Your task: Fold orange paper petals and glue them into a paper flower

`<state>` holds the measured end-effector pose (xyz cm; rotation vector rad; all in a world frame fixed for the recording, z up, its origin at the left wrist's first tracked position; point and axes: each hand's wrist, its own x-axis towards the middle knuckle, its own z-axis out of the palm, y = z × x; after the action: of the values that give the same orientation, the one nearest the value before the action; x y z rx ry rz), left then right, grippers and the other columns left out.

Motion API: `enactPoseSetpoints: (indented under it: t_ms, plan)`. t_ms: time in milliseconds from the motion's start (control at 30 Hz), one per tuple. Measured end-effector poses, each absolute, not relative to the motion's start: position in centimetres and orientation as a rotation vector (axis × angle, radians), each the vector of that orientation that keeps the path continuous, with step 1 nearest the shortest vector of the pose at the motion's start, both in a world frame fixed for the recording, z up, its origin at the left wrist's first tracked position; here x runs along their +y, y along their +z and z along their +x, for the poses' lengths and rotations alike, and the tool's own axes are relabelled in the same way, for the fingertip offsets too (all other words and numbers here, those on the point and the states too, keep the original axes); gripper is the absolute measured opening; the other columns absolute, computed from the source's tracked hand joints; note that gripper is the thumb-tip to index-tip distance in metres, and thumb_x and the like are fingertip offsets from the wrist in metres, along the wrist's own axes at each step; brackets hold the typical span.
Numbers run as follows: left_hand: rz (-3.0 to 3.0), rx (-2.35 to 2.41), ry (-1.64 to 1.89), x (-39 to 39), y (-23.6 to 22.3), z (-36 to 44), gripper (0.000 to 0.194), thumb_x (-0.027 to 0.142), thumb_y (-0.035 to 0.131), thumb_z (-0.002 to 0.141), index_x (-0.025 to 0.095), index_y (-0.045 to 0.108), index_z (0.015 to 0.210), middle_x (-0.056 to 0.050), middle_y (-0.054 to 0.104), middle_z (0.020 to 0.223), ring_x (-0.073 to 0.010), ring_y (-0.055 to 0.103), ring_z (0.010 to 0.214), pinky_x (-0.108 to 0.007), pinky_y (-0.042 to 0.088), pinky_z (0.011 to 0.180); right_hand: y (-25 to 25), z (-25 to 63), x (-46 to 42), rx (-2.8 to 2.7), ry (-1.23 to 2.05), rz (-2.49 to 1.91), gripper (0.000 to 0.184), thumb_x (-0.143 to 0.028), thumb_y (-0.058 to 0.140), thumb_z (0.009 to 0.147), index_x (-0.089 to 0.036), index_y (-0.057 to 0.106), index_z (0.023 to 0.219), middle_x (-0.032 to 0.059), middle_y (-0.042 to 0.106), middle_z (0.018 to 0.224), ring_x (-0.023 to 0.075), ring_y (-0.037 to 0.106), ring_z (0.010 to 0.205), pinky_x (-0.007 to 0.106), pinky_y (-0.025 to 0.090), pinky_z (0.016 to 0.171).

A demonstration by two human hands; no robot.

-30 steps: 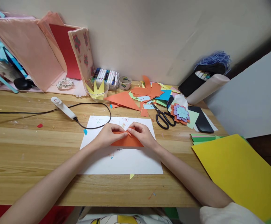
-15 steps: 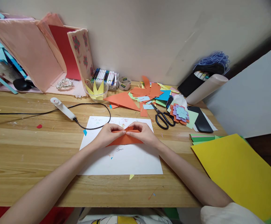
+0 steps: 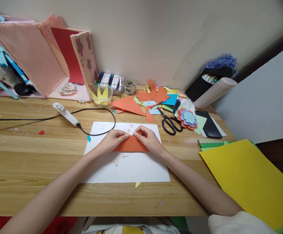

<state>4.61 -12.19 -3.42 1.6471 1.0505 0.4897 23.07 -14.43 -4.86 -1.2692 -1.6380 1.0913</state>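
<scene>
An orange sheet of paper (image 3: 131, 147) is held between my two hands, over the middle of a white sheet (image 3: 141, 169). My left hand (image 3: 113, 139) pinches its upper edge at the left, thumb in front and fingers behind. From the right, my right hand (image 3: 148, 139) grips the same edge with thumb and forefinger, close to the left fingertips. A small piece of the orange paper stands folded near the right thumb. The back of the paper is hidden from me.
Behind my hands lie black scissors (image 3: 172, 123), orange paper scraps (image 3: 129, 105) and a layered paper flower (image 3: 188, 118). A corded white tool (image 3: 67, 113) rests at left, its cable looping near the white sheet. Yellow paper (image 3: 247, 182) is stacked at right.
My fingertips have drawn slightly apart along the top edge, the right ones shifting right. More of the orange paper's front shows, and it looks flatter.
</scene>
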Motion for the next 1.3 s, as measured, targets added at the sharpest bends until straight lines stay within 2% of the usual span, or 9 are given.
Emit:
enactPoseSetpoints:
  t_ms: [167,300,367,500,600,767,1067,1300]
  plan:
    - [1.556,1.047,0.447,-12.1,-3.4,4.4,0.040,0.047,0.043,0.080,0.014,0.066,0.080,-0.004,0.065,0.078,-0.0180,0.057,0.073,-0.026,0.042,0.064,-5.5,23.3,-14.1,-1.605,1.119,-1.287,0.017,-0.032,0.055,0.079,-0.017,0.057,0.070,-0.0007,0.057,0.071,0.0132,0.052,0.070,0.025,0.039,0.067]
    - [1.505,1.028,0.471,-11.5,-2.8,3.8,0.031,0.035,0.045,0.079,0.020,0.066,0.096,-0.004,0.063,0.106,-0.0213,0.053,0.102,-0.029,0.039,0.086,-5.8,23.6,-13.7,-1.504,1.163,-1.304,0.018,-0.033,0.056,0.077,-0.017,0.056,0.069,-0.0003,0.056,0.069,0.0128,0.051,0.066,0.024,0.040,0.062]
    - [1.480,0.995,0.482,-11.2,-2.6,3.5,0.032,0.029,0.046,0.077,0.022,0.066,0.101,-0.003,0.061,0.112,-0.0204,0.051,0.107,-0.029,0.037,0.091,-5.9,23.7,-13.6,-1.482,1.166,-1.308,0.018,-0.033,0.057,0.076,-0.017,0.057,0.069,0.0002,0.057,0.069,0.0129,0.051,0.066,0.024,0.040,0.061]
    - [1.447,0.951,0.478,-11.3,-2.9,3.6,0.033,0.027,0.052,0.072,0.020,0.066,0.101,-0.006,0.065,0.106,-0.0207,0.058,0.097,-0.029,0.043,0.082,-6.1,23.7,-13.7,-1.489,1.161,-1.305,0.019,-0.035,0.057,0.076,-0.017,0.058,0.071,0.0014,0.059,0.072,0.0141,0.053,0.068,0.025,0.042,0.062]
    - [1.510,1.032,0.522,-11.6,-3.4,4.1,0.029,0.029,0.055,0.070,0.016,0.068,0.093,-0.008,0.068,0.097,-0.0211,0.061,0.088,-0.030,0.045,0.075,-6.1,23.5,-14.0,-1.531,1.132,-1.291,0.020,-0.036,0.057,0.076,-0.017,0.060,0.072,0.0018,0.060,0.073,0.0146,0.054,0.070,0.026,0.042,0.064]
    - [1.645,1.146,0.623,-12.0,-3.7,4.8,0.021,0.033,0.057,0.071,0.015,0.067,0.075,-0.007,0.069,0.081,-0.0195,0.060,0.079,-0.029,0.044,0.073,-6.1,23.3,-14.3,-1.601,1.117,-1.256,0.016,-0.032,0.058,0.077,-0.017,0.064,0.076,0.0028,0.063,0.076,0.0149,0.055,0.071,0.026,0.042,0.065]
    - [1.745,1.156,0.641,-12.6,-3.7,5.1,0.024,0.036,0.048,0.076,0.016,0.063,0.074,-0.003,0.065,0.076,-0.0178,0.056,0.073,-0.028,0.041,0.069,-5.5,23.4,-14.0,-1.569,1.321,-1.225,0.018,-0.034,0.061,0.074,-0.016,0.063,0.074,0.0015,0.062,0.069,0.0132,0.055,0.062,0.025,0.042,0.059]
    - [1.716,1.103,0.635,-12.7,-3.7,5.4,0.029,0.039,0.043,0.080,0.016,0.055,0.067,-0.001,0.056,0.068,-0.0147,0.048,0.066,-0.026,0.036,0.061,-5.1,23.2,-14.1,-1.620,1.237,-1.266,0.013,-0.029,0.058,0.074,-0.017,0.061,0.071,0.0013,0.063,0.074,0.0138,0.055,0.069,0.024,0.040,0.062]
